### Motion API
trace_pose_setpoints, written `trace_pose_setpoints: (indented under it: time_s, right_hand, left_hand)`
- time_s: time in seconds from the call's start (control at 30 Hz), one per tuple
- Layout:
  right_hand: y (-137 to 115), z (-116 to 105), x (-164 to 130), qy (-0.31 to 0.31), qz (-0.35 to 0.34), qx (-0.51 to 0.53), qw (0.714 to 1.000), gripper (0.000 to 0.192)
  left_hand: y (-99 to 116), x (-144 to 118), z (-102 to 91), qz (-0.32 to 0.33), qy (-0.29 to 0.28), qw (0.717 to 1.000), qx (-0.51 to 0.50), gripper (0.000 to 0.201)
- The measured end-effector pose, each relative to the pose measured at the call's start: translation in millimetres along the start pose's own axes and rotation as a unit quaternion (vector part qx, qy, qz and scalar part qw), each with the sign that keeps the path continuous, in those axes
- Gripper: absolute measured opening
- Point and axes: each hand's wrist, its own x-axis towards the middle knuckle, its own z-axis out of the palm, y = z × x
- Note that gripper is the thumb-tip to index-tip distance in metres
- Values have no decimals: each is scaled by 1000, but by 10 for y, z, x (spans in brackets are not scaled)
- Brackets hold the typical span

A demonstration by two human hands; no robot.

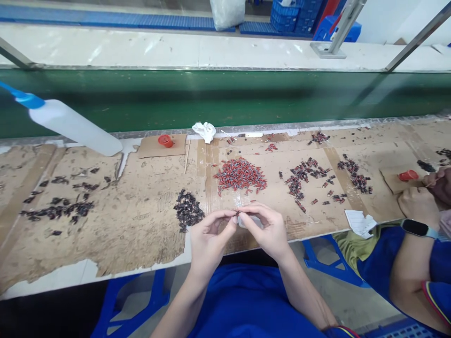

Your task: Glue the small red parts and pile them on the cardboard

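Note:
My left hand and my right hand meet above the front edge of the cardboard-covered bench. Thumb and fingers of both are pinched around something tiny and dark, too small to name. A small translucent dish or bag shows partly behind my right fingers. Just beyond my hands lies a pile of small red-and-black parts. To the left of my left hand is a heap of small black parts.
A white squeeze bottle stands at left. A red cup, a thin stick and crumpled tissue lie at the back. More parts are scattered at right, near a co-worker's hands. A green conveyor belt runs behind.

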Motion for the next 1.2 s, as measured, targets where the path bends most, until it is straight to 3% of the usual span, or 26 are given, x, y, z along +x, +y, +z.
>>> trace_pose_setpoints:
  time_s: [0.13,0.2,0.3,0.37,0.43,0.53,0.63,0.73,0.87,0.97,1.03,1.2]
  right_hand:
    - [131,-273,-3,101,22,-60,993,11]
    - [232,-513,9,206,39,-121,970,17]
    - [342,-833,4,301,37,-271,913,30]
    - [356,-905,-32,272,11,-356,894,35]
    - [330,-841,-87,157,-10,-387,908,39]
    - [281,-612,-160,-61,-11,-369,927,52]
    - [287,-432,-175,-133,0,-362,923,46]
    - [315,-383,-141,-131,-8,-354,926,25]
    - [299,-408,-113,-105,46,-258,959,22]
    - [293,-414,-128,-44,128,-132,982,31]
    - [323,-401,-137,8,148,-43,988,35]
    - [448,-314,-118,133,173,104,970,32]
  left_hand:
    - [-57,116,36,44,-41,997,55,41]
    - [-97,243,-108,83,-12,985,151,51]
    - [-212,450,-461,145,56,941,301,37]
    - [-301,534,-670,175,40,913,367,26]
    - [-357,538,-784,191,15,891,412,23]
    - [-354,416,-786,177,-12,860,479,17]
    - [-338,264,-727,153,-26,834,529,11]
    - [-397,194,-708,170,-13,827,536,13]
    - [-495,207,-674,200,10,828,523,18]
    - [-504,219,-588,196,-5,832,518,20]
    - [-497,211,-510,188,-23,836,516,19]
    - [-501,159,-338,216,-65,840,494,13]
